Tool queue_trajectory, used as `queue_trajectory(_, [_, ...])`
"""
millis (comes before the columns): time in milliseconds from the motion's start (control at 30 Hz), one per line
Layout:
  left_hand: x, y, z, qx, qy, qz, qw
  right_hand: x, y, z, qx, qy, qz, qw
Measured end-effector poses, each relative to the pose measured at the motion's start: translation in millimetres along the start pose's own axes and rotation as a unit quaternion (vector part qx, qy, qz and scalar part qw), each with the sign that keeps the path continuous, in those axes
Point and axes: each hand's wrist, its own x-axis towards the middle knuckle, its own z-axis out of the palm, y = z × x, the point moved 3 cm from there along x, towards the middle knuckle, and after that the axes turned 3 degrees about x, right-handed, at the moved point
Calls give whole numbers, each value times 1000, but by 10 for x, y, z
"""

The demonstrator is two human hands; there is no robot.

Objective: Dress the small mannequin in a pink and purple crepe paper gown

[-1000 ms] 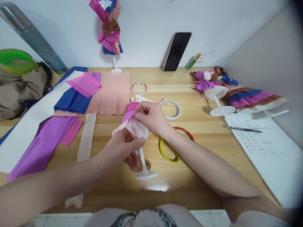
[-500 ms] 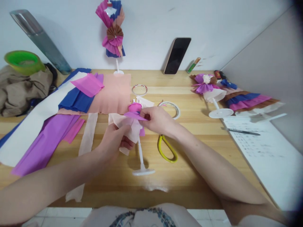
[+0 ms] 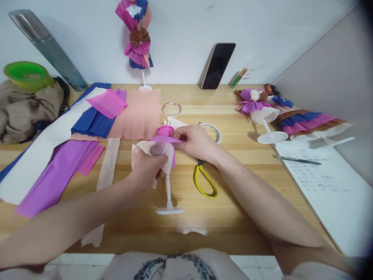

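Note:
My left hand is closed on pale crepe paper wrapped against a small dress form. My right hand pinches the edge of the purple paper at the form's waist. The form has a pink top and a white stand, tilted slightly over the table. Scissors with yellow handles lie under and beside my right wrist. A roll of white tape is just behind that wrist, partly hidden.
Crepe paper sheets and a pale strip lie left. A dressed form and phone stand at the wall. Two dressed forms and a written sheet with a pen are right.
My left hand has moved right and slightly up, closer around the pale paper. The stand's base has shifted a little left. My right hand still pinches the purple paper.

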Motion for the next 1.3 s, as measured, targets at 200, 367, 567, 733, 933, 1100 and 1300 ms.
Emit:
queue_trajectory(200, [-9,-12,-13,99,56,41,993,3,-7,-29,-5,7,8,1000])
queue_trajectory(367, [2,45,8,214,67,132,965,-11,-5,-29,-10,4,3,1000])
queue_trajectory(567, [6,57,5,300,68,180,934,-9,14,-26,-10,9,-14,1000])
queue_trajectory(733, [-42,41,64,298,20,220,929,-28,-31,-15,-13,-21,-20,999])
queue_trajectory(933, [-75,29,140,325,-35,232,916,-55,-97,-48,-54,-70,-12,996])
queue_trajectory(1100, [-59,81,170,348,-60,253,901,-97,-136,-173,-117,-144,-5,983])
queue_trajectory(1300, [-96,98,129,352,-105,222,903,-119,-112,-364,-115,-229,-17,967])
